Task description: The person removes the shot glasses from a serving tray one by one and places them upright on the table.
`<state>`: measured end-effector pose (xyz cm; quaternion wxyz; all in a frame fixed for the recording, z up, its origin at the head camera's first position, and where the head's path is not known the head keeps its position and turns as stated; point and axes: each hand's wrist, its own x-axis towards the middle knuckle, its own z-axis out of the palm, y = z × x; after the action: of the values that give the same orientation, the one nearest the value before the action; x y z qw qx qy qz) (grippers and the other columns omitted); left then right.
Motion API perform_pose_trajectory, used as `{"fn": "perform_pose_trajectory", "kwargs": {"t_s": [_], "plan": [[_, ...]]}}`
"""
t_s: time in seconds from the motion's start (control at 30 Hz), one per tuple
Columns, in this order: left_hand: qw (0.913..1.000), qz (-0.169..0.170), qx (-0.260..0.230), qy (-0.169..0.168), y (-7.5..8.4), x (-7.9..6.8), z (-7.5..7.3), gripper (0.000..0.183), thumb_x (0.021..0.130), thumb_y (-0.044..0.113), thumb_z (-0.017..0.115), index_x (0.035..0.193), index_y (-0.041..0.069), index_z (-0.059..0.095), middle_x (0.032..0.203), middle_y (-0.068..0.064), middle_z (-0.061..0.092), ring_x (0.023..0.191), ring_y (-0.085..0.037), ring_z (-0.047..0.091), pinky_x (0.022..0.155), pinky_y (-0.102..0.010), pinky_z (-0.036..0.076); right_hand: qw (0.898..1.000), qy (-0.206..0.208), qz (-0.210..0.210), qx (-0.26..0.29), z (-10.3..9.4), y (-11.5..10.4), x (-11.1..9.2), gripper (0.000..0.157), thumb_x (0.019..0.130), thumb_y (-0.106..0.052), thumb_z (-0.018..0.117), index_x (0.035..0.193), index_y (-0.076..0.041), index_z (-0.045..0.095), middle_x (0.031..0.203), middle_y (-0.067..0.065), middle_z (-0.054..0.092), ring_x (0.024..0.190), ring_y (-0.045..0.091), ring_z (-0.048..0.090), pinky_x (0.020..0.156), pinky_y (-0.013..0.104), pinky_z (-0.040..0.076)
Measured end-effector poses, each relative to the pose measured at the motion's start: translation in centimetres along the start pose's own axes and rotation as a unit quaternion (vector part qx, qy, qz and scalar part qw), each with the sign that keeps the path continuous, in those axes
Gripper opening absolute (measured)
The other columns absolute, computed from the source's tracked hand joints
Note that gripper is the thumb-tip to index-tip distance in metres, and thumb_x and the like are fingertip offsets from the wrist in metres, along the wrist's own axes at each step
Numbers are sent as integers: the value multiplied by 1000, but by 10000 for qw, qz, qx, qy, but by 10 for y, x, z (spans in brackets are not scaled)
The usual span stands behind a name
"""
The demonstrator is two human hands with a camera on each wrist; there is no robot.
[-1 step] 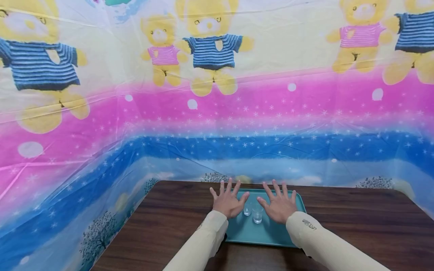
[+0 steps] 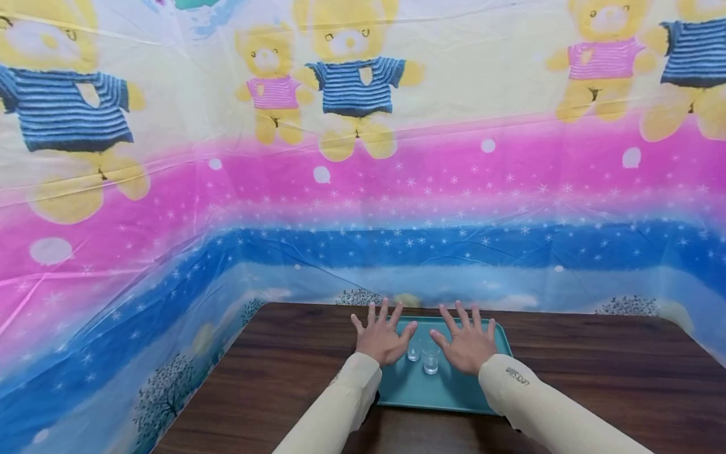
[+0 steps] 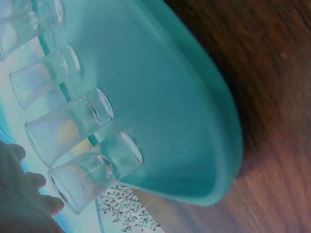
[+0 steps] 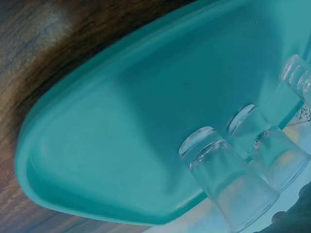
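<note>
- Nearest in the head view: two cream sleeves, running up from the bottom edge to the hands.
- Left hand is flat, fingers spread and straight, gripping nothing. It sits at the left edge of the teal tray.
- Right hand does the same: splayed, released, over the right part of the tray.
- Shot glasses stand on the tray between the two hands, just beside each thumb. Can't tell whether the thumbs touch them.
- The head view resolves only two glasses. The left wrist view shows a row of at least four, plus fingertips of the hand near the mouth of the closest glass.
- The right wrist view shows three to four glasses, and the rounded near corner of the tray on the wood.
- Glasses are upright, thick bases on the tray floor, mouths up, long axis vertical. They look clear and empty.
- The tray's long axis runs left to right. It lies flat on the dark wooden table, near the far edge.
- Farthest: a plastic sheet printed with teddy bears, in pink and blue bands, behind the table.
</note>
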<state>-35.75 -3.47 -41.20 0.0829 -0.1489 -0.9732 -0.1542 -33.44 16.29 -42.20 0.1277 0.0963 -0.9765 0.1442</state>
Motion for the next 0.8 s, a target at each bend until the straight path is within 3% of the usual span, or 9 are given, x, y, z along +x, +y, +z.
{"fn": "perform_pose_trajectory", "kwargs": {"t_s": [0.27, 0.43, 0.67, 0.8], "plan": [[10000, 62, -60, -9, 1, -4, -2, 68, 96, 62, 25, 151, 23, 25, 155, -12, 15, 140, -38, 7, 100, -69, 0, 10000, 46, -2, -10, -1, 3, -4, 67, 98, -55, 36, 151, -15, 26, 153, 21, 17, 137, 47, 2, 99, 70, 2], [9998, 29, 9, -208, -2, -7, -7, 66, 97, 59, 25, 151, 21, 24, 151, -15, 26, 139, -42, 11, 103, -66, 4, 9995, 265, -30, 158, -4, 12, -8, 68, 98, -55, 35, 150, -12, 26, 152, 23, 18, 137, 48, 6, 99, 70, 2], [9985, 372, -322, -228, -19, -9, -16, 58, 102, 48, 27, 146, 12, 35, 144, -18, 35, 135, -42, 23, 103, -62, 15, 9859, 1080, -282, 1245, -20, 41, -12, 60, 102, -45, 31, 141, -1, 39, 141, 25, 35, 131, 44, 24, 101, 62, 15], [9969, 675, -399, 9, -35, -11, -21, 49, 103, 40, 33, 139, 8, 43, 137, -15, 42, 128, -37, 33, 101, -58, 23, 9793, 1112, -244, 1672, -27, 59, -17, 57, 103, -42, 27, 134, 2, 46, 132, 24, 43, 124, 42, 34, 97, 60, 26]]}}
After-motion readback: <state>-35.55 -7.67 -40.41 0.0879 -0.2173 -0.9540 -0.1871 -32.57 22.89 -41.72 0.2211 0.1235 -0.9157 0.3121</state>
